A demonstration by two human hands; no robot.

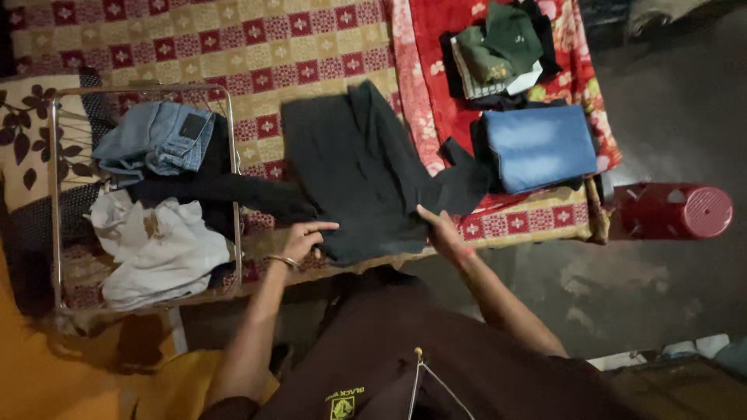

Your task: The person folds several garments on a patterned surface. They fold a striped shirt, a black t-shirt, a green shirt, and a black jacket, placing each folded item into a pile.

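On the bed, hands (373, 233) flatten black garment (362, 167) lying lengthwise away.

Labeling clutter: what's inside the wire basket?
The wire basket holds blue jeans on a dark garment, with a white cloth in front. Anything beneath them is covered.

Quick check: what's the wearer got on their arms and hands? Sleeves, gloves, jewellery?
Both forearms are bare: no gloves, no long sleeves. The left hand has a thin metal bangle at the wrist. The right hand has a thin red band at the wrist. The torso wears a dark brown shirt.
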